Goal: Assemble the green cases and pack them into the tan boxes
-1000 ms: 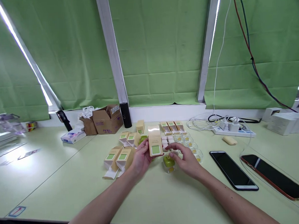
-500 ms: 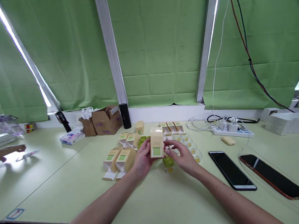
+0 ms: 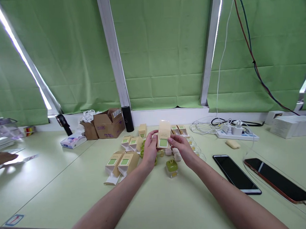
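Between both hands I hold up a beige carton (image 3: 164, 132) with a green window, its top flap raised. My left hand (image 3: 150, 150) grips its left side. My right hand (image 3: 182, 147) is closed on its lower right edge. Below them a small glass jar with a green lid (image 3: 171, 166) stands on the table. Several small whitish pieces (image 3: 177, 156) lie just behind it. More green-lidded jars (image 3: 142, 151) are partly hidden by my left hand. Clear containers with yellow inside (image 3: 195, 148) sit behind my right hand.
Open beige cartons (image 3: 128, 162) stand at left, more cartons (image 3: 179, 129) at the back. Two phones (image 3: 236, 173) lie at right, near a power strip (image 3: 237, 135). A cardboard box (image 3: 108, 125) and black cylinder (image 3: 127, 119) stand behind. Another person's hand (image 3: 3, 158) shows at far left.
The carton has risen slightly and moved right, tilting a little. My right hand has closed in on its edge. The green-lidded jar below has come into fuller view.
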A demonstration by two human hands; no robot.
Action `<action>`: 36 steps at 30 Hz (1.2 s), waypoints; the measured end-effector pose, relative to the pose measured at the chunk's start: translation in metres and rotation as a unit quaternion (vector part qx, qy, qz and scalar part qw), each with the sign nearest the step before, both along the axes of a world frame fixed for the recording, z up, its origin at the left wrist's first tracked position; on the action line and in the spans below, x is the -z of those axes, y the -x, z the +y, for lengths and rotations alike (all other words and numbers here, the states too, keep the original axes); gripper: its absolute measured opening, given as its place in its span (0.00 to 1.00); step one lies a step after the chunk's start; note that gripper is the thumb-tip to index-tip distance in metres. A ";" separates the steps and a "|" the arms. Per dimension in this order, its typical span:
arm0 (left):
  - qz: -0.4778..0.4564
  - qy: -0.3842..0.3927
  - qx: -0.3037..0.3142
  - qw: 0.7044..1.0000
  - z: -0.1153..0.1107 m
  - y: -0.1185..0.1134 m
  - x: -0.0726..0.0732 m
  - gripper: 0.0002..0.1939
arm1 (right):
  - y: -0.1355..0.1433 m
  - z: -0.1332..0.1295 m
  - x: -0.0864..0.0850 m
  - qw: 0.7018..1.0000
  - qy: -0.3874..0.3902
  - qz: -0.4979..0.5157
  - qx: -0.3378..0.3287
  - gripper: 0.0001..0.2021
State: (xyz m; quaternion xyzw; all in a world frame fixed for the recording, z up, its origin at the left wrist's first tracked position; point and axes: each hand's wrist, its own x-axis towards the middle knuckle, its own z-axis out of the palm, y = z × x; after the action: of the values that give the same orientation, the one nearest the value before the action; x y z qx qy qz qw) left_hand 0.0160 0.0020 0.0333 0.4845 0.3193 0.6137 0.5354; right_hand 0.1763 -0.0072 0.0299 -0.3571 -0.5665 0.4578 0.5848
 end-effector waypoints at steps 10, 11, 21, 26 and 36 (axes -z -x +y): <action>0.043 -0.149 0.058 0.986 -0.011 0.004 0.024 0.31 | -0.002 0.008 0.022 0.996 0.019 0.082 0.020 0.26; 0.061 -0.159 0.057 0.984 -0.011 0.004 0.026 0.31 | -0.002 0.008 0.023 0.996 0.015 0.083 0.023 0.26; 0.128 -0.175 0.029 0.976 -0.012 0.005 0.034 0.31 | 0.002 0.001 0.029 0.997 -0.026 0.040 0.061 0.24; 0.122 -0.176 0.031 0.976 -0.010 0.005 0.036 0.29 | 0.003 0.001 0.030 0.997 -0.034 0.026 0.066 0.25; 0.150 -0.196 0.016 0.969 -0.011 0.006 0.036 0.27 | 0.009 0.006 0.036 0.994 -0.048 0.065 0.068 0.25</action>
State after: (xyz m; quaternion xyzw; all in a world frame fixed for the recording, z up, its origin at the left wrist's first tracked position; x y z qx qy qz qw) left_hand 0.0099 -0.0090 -0.0023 0.6716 0.2616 0.5760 0.3858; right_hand 0.1674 -0.0014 -0.0060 -0.3358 -0.5228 0.4117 0.6666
